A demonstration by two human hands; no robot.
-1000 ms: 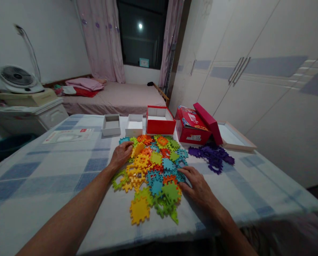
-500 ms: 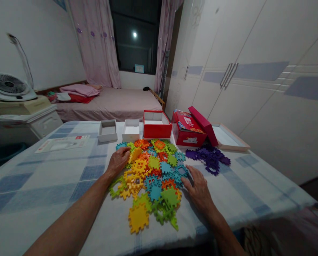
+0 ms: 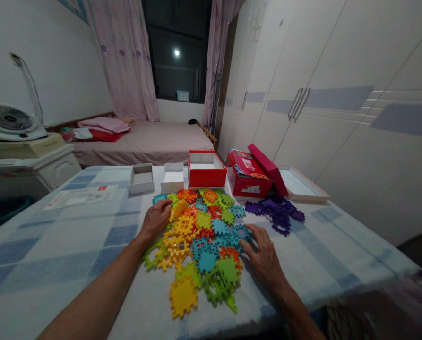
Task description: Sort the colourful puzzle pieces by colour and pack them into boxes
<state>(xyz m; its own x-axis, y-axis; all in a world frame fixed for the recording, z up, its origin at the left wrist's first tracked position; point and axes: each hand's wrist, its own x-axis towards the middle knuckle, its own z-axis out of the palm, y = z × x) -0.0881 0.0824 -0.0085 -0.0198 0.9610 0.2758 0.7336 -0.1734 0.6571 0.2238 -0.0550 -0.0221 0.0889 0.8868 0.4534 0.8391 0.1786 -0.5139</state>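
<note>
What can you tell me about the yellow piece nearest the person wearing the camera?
The yellow piece is a solid, roughly square plate with blunt teeth along its edges, apparently plastic. It lies face-up on the checked cloth, its far edge seeming to overlap a light green piece. The left hand and right hand are both clear of it.

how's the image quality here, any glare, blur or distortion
In the head view, a bright glare spot shows in the dark window; also in the head view, the wide lens seems to stretch and tilt the wardrobe; the same head view is dim overall, though the pieces look fairly sharp, while the sheet's print is unreadable.
</note>
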